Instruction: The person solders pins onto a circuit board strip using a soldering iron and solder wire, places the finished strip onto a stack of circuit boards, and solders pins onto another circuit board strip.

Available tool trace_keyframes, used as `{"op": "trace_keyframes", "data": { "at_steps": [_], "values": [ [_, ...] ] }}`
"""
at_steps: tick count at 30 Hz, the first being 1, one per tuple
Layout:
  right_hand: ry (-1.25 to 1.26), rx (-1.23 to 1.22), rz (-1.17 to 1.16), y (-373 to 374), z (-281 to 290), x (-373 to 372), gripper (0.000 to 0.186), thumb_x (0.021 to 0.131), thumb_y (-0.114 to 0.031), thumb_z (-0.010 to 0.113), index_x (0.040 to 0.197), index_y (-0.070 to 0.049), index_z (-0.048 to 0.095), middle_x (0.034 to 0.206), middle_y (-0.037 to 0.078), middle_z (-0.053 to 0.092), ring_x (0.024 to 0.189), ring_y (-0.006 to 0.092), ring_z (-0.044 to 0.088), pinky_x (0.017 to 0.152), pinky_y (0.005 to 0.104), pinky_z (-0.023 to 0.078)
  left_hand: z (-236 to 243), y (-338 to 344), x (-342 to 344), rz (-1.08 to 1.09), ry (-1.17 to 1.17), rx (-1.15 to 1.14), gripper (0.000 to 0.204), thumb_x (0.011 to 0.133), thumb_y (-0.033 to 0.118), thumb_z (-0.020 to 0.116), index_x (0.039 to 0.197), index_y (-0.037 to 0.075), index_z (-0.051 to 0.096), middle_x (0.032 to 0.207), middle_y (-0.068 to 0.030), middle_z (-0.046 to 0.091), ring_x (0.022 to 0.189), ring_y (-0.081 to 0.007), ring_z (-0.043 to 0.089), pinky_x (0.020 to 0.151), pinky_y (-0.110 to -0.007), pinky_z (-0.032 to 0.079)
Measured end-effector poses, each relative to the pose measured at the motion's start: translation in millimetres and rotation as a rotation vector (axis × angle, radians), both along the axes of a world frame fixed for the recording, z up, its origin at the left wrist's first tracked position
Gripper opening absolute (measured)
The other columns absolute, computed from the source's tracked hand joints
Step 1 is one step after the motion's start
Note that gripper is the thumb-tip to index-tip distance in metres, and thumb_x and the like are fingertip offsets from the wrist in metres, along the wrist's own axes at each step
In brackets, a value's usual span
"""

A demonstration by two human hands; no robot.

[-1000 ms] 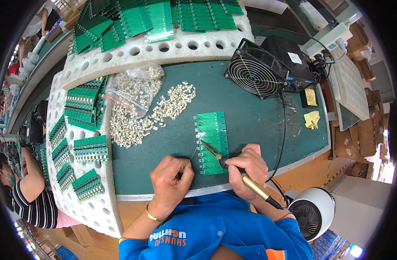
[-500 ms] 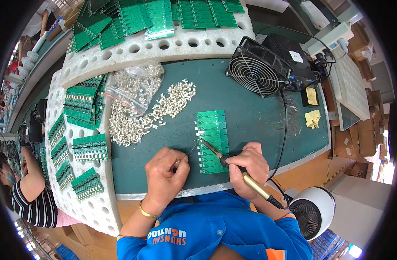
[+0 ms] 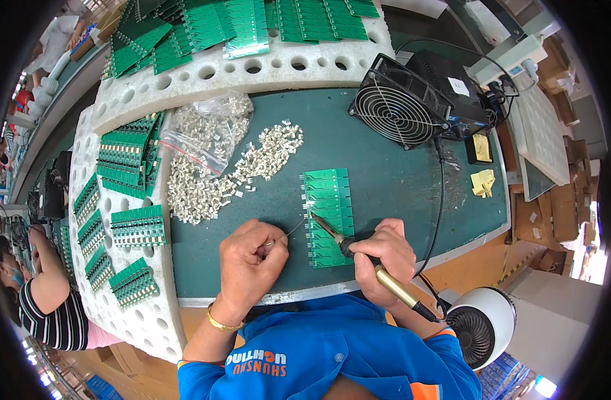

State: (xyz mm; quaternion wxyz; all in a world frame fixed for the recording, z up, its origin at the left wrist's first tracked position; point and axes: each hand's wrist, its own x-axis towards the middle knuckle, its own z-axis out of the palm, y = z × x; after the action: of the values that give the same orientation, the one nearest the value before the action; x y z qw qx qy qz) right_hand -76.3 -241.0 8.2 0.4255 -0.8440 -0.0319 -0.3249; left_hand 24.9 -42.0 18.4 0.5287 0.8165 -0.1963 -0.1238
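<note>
A green circuit board panel lies on the dark green work mat in front of me, with small white connectors along its left edge. My right hand grips a soldering iron with a brass-coloured handle; its tip rests at the panel's left side. Pinched in my left hand is a thin solder wire, which points up and right toward the panel's left edge. Whether the wire touches the iron's tip I cannot tell. Beyond my left hand lies a heap of white connectors.
A plastic bag of connectors lies behind the heap. White foam trays with round holes carry green boards at the back and left. A black fan stands back right, near a yellow sponge. The iron's cable runs along the right.
My left hand has shifted slightly left, drawing the solder wire with it. The iron and panel stay almost in place.
</note>
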Motion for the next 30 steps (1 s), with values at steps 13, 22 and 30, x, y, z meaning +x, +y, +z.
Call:
{"op": "trace_keyframes", "data": {
  "at_steps": [13,22,30],
  "values": [
    [-0.007,-0.006,-0.004,0.4,-1.0,-1.1,0.018,0.071,0.002,0.071,0.087,-0.005,0.066,0.066,0.004,0.062,0.052,0.0203,0.053,0.07,0.0385,0.043,-0.3,-1.3,1.7,-0.015,-0.006,0.017,0.003,0.078,-0.002,0.068,0.078,0.0,0.069,0.069,-0.0058,0.059,0.054,-0.0104,0.053,0.05,-0.026,0.041],
    [-0.001,-0.027,0.003,1.1,-0.4,-2.8,0.02,0.07,0.002,0.071,0.088,-0.005,0.067,0.066,0.004,0.062,0.053,0.0211,0.053,0.069,0.0384,0.042,-4.0,-0.7,0.9,-0.027,0.029,-0.012,0.003,0.082,-0.003,0.068,0.08,-0.002,0.069,0.071,-0.0009,0.056,0.06,-0.0042,0.046,0.051,-0.022,0.034],
    [0.042,-0.034,0.018,1.7,0.3,-5.6,0.012,0.079,-0.001,0.068,0.09,-0.004,0.065,0.068,0.007,0.062,0.057,0.0217,0.054,0.072,0.0416,0.045,-4.1,-0.8,1.4,-0.026,0.026,-0.017,0.004,0.082,-0.004,0.068,0.079,-0.002,0.069,0.071,-0.0011,0.056,0.059,-0.004,0.045,0.05,-0.022,0.034]
  ]
}}
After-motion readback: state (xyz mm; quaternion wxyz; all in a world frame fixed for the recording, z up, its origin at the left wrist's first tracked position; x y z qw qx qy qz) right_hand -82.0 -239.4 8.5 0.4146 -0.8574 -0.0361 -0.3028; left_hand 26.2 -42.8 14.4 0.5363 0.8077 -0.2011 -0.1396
